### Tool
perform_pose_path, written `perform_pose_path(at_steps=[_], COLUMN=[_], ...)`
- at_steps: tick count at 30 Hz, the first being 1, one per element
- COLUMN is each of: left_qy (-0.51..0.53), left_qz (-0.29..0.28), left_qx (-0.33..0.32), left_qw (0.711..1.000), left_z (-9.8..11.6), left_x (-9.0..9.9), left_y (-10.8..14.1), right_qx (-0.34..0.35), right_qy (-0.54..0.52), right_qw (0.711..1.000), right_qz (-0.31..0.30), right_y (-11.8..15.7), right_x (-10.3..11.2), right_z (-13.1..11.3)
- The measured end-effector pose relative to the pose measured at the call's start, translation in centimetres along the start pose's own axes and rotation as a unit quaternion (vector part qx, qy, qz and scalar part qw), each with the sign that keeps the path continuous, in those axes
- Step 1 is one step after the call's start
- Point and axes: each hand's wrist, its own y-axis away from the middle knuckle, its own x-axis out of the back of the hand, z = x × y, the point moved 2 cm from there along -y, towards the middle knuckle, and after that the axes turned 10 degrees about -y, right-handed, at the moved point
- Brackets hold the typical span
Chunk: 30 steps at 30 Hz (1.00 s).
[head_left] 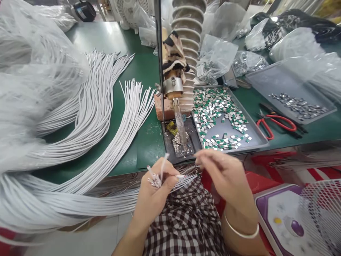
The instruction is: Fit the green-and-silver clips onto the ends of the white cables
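My left hand (153,195) is closed around a bunch of thin white cables (155,182), their ends sticking up from the fist. One cable end points right between thumb and forefinger. To its right, my right hand (226,174) is raised with fingertips pinched together; anything between them is too small or blurred to make out. Just beyond both hands, a clamped soldering iron (180,124) points down into a dark tray (195,137) with bits of solder. A metal tray (259,140) beside it holds many small green circuit boards (213,101).
Long bundles of white cables (93,106) cover the table's left side, partly under clear plastic. A ribbed hose (189,32) stands behind the iron by a brick (160,108). Red-handled cutters (279,121) lie right, near a grey tray (266,80) of metal parts. A purple-and-white fan (282,209) sits lower right.
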Motion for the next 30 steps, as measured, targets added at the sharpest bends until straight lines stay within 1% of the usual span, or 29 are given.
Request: perform_pose_path(at_steps=[1,2,3,4,6,9,13,16,18,20,24,26,27,29,30], left_qy=[0.012,0.022,0.031,0.038,0.050,0.048,0.017,0.016,0.024,0.026,0.037,0.036,0.031,0.019,0.013], left_qz=[0.007,0.010,0.009,0.003,-0.018,-0.035,-0.016,-0.011,-0.015,-0.017,0.019,0.036,0.035,0.025,0.019], left_qx=[0.010,0.020,0.030,0.039,0.053,0.051,0.056,0.057,0.046,0.043,0.075,0.077,0.071,0.055,0.047], left_qw=[1.000,0.999,0.999,0.999,0.997,0.997,0.998,0.998,0.999,0.999,0.996,0.996,0.996,0.998,0.999], left_z=[-0.2,-0.3,-0.4,-0.5,-0.5,-0.4,-0.6,-0.6,-0.3,0.0,0.2,0.2,0.2,0.4,0.6], left_x=[0.1,0.2,0.2,0.1,-0.2,-0.7,-0.6,-0.5,-0.6,-0.9,-1.2,-1.1,-1.0,-1.0,-1.0], left_y=[0.0,0.1,0.1,0.1,0.0,-0.1,-0.3,-0.5,-0.6,-0.7,-0.9,-0.9,-1.0,-1.3,-1.4], right_qx=[0.027,0.024,0.004,-0.018,-0.027,-0.021,-0.009,0.022,0.040,0.046,0.065,0.084,0.094,0.109,0.098], right_qy=[0.100,0.216,0.319,0.390,0.419,0.420,0.418,0.395,0.379,0.372,0.349,0.302,0.265,0.145,0.082], right_qw=[0.993,0.971,0.941,0.916,0.905,0.906,0.907,0.918,0.924,0.927,0.932,0.945,0.956,0.980,0.989], right_qz=[0.061,0.099,0.112,0.091,0.072,0.046,0.046,0.006,-0.018,-0.003,0.077,0.090,0.087,0.080,0.077], right_y=[-0.8,-1.6,-2.5,-3.4,-5.0,-6.1,-5.7,-5.3,-5.4,-5.7,-5.5,-4.7,-4.2,-3.0,-2.4], right_x=[0.9,1.7,2.4,2.9,3.6,3.9,4.7,5.2,5.1,4.7,3.7,2.9,2.4,1.3,0.7], right_z=[0.6,1.3,2.1,2.9,4.1,4.7,4.3,4.2,4.3,4.5,4.0,3.3,2.8,1.8,1.3])
